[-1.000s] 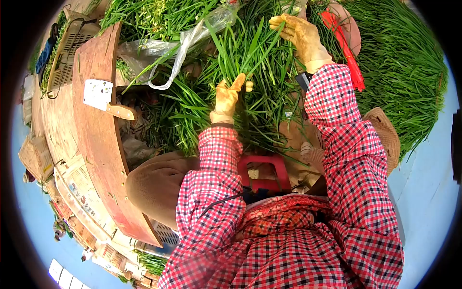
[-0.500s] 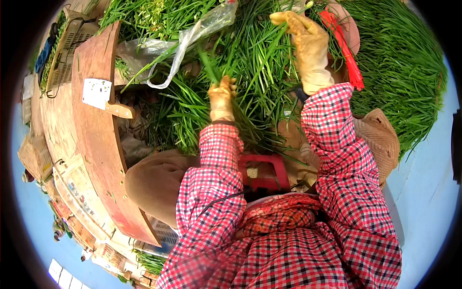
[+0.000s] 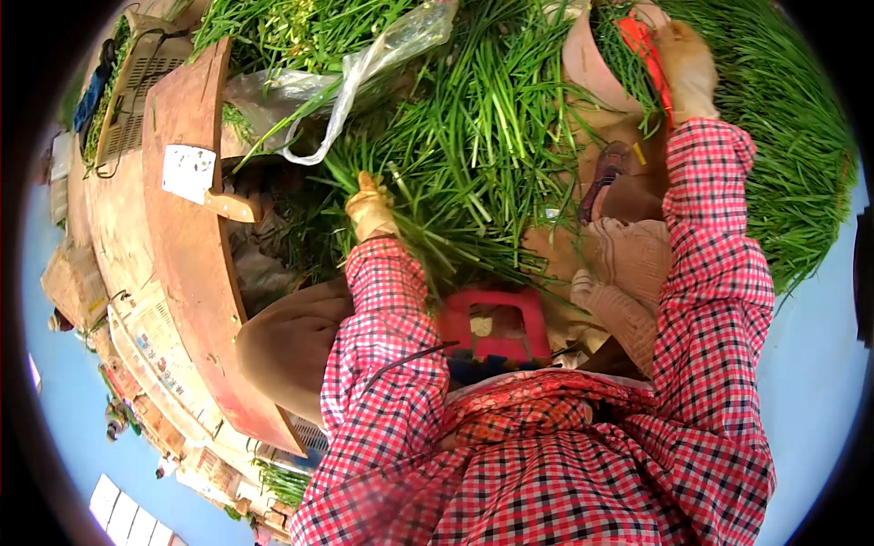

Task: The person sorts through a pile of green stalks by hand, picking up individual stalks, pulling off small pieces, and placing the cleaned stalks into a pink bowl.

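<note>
My left hand (image 3: 370, 209), in a yellowed work glove, is closed around a bunch of green chives (image 3: 428, 232) whose leaves stick out on both sides of the fist. Just beyond it a loose heap of chives (image 3: 492, 118) covers the ground in front of me. My right hand (image 3: 688, 68), gloved too and smeared by motion, is at the upper right beside a bundle of red plastic strips (image 3: 645, 50). Its curled fingers overlap the strips' edge, and I cannot tell whether they grip them. The strips lie by a pink, rounded item (image 3: 587, 64).
A wooden board (image 3: 187, 264) curves along my left, bearing a cleaver (image 3: 191, 177) with a wooden handle. A clear plastic bag (image 3: 350, 86) lies near its far end. A red plastic stool (image 3: 492, 309) is between my knees. A large chive pile (image 3: 783, 155) rises at right.
My right hand has moved right, from over the loose chives to the red strips. The left hand has come nearer and left with its bunch. A shoe by the heap now shows.
</note>
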`<act>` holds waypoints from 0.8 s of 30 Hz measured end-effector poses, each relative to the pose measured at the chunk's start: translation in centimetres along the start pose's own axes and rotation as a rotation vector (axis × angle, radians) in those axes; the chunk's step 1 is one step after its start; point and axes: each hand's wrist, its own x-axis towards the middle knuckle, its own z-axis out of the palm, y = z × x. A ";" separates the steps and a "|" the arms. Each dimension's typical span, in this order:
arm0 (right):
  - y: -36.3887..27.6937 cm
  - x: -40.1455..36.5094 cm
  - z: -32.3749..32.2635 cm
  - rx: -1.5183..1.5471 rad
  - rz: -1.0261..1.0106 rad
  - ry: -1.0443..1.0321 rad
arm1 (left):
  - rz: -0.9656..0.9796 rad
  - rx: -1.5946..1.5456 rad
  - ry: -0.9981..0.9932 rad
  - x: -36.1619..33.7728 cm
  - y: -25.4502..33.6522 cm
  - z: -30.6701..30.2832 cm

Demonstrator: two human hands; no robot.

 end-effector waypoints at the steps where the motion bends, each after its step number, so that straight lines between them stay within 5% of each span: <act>1: -1.9 -2.8 1.7 -0.238 -0.381 0.086 | -0.061 0.029 -0.059 1.3 -0.5 0.0; 3: -5.2 -6.3 8.8 0.176 -0.259 -0.358 | -0.092 0.112 -0.058 1.2 0.3 0.0; 5: -11.0 -11.1 11.6 0.169 -0.068 -0.860 | -0.065 0.299 -0.092 0.9 0.8 -0.1; 6: -13.9 -13.8 11.6 0.090 0.007 -0.942 | 0.006 0.474 -0.108 4.6 -1.8 -0.9; 10: -16.7 -21.3 17.2 0.015 -0.011 -1.011 | 0.398 1.054 0.117 2.7 -1.7 -0.9; 13: -12.3 -27.3 31.5 -0.122 0.081 -0.838 | 0.397 0.918 0.329 -5.3 3.9 0.0; 14: -12.5 -26.6 28.4 0.035 0.081 -0.777 | 0.690 1.057 0.525 -3.7 2.1 -0.5; 18: -12.3 -25.3 20.8 0.419 0.184 -0.734 | 0.870 0.988 0.750 -5.5 5.1 2.1; 20: -11.3 -26.7 20.3 0.484 -0.015 -0.599 | 1.266 0.705 0.605 -7.4 6.5 3.4; 21: -11.3 -27.5 20.9 0.484 0.017 -0.627 | 1.253 0.494 0.408 -8.7 7.0 4.5; 24: -12.4 -28.5 18.0 0.635 0.043 -0.611 | 0.873 0.599 0.038 -11.4 7.2 6.8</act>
